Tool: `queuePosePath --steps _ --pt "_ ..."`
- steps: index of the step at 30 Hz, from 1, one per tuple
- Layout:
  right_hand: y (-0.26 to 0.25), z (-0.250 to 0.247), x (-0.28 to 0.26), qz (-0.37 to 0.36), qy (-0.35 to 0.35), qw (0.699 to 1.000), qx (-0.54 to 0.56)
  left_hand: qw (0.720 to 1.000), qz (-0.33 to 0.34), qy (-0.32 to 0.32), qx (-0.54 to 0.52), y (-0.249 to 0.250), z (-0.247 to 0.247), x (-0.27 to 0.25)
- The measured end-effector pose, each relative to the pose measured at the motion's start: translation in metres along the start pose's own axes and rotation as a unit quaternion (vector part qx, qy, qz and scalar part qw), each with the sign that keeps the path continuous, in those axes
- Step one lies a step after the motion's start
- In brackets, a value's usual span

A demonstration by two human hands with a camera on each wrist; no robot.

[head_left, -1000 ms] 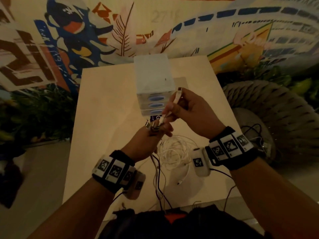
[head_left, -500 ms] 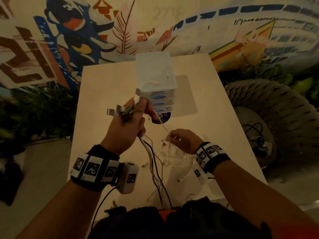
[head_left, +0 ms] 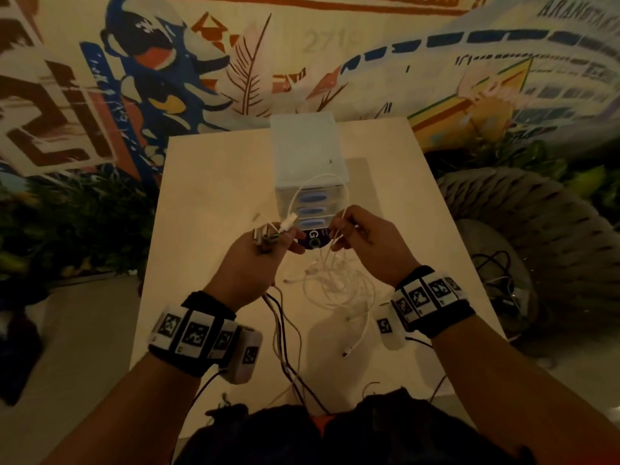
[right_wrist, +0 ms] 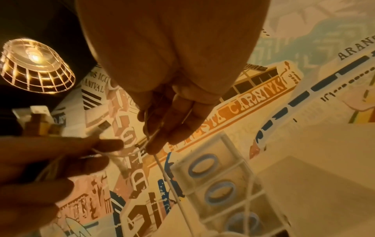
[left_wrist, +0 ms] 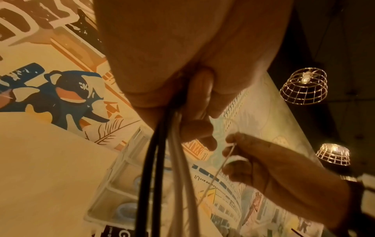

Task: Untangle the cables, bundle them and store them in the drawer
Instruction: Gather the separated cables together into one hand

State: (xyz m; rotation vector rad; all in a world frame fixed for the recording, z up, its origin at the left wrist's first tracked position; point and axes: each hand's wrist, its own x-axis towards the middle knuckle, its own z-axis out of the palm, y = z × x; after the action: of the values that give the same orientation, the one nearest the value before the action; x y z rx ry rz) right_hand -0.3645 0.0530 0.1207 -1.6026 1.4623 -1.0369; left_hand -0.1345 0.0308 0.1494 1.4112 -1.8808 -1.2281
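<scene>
Both hands up over the table (head_left: 208, 196), close together, in front of the drawer unit (head_left: 310, 162). Left hand (head_left: 250, 263) fisted round a bunch of cable ends (head_left: 268, 238): metal plugs and one white connector (head_left: 289, 225) stick out above the curled fingers. Black and pale leads (left_wrist: 162, 160) drop from the bottom of that fist, seen close in the left wrist view, and trail toward the near table edge. Right hand (head_left: 365, 243) pinches a thin white cable (head_left: 315, 181) between thumb and fingertips (right_wrist: 156, 144); other fingers loosely bent. This cable arcs up from the left hand's white connector, loops in front of the drawer fronts, and comes down to the right hand.

Below the right hand, a loose tangle of white cables (head_left: 335, 283) lies on the table, one plug end (head_left: 347, 351) stretched toward the near edge. Drawer unit stands mid-table, translucent, three drawers with blue oval handles (right_wrist: 220, 193), all appearing closed. Dark round label (head_left: 313, 238) lies at its foot.

Painted mural wall (head_left: 167, 68) behind table. Wire-cage lamps (left_wrist: 303, 86) overhead. Woven basket-like object (head_left: 523, 209) to the right, dark cords (head_left: 496, 263) beside it.
</scene>
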Motion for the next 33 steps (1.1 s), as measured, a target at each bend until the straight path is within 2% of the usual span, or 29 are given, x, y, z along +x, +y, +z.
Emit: queuePosePath --steps 4,11,17,19,21,24,28,31,33 --pt "-0.023 -0.003 -0.002 -0.026 -0.007 0.999 0.021 1.0 -0.002 -0.016 0.008 -0.009 0.016 0.002" --pt "-0.046 0.001 0.0 -0.068 0.026 0.996 0.05 0.994 0.051 -0.06 0.073 -0.011 0.034 0.008" --pt "-0.023 0.012 -0.023 -0.019 0.072 0.989 0.124 0.998 0.047 -0.013 0.027 -0.008 0.028 0.004" --pt "-0.003 0.022 -0.031 0.039 0.03 0.995 0.092 0.999 0.052 0.005 -0.004 -0.002 0.026 0.0" --pt "0.021 0.034 -0.034 0.08 -0.055 0.995 0.022 0.997 0.06 0.016 -0.048 0.007 0.024 -0.004" --pt "0.057 0.046 -0.038 0.066 -0.131 0.982 -0.116 0.991 0.096 0.04 -0.09 0.017 0.019 -0.008" --pt "0.087 0.046 -0.042 0.056 -0.119 0.983 -0.128 0.98 0.134 0.064 -0.132 0.018 0.012 -0.011" --pt "0.095 0.038 -0.037 0.052 -0.118 0.979 -0.155 0.97 0.129 0.071 -0.192 0.013 0.004 -0.008" --pt "0.093 0.033 -0.033 0.043 -0.092 0.977 -0.188 0.969 0.121 0.09 -0.197 0.009 -0.003 -0.006"
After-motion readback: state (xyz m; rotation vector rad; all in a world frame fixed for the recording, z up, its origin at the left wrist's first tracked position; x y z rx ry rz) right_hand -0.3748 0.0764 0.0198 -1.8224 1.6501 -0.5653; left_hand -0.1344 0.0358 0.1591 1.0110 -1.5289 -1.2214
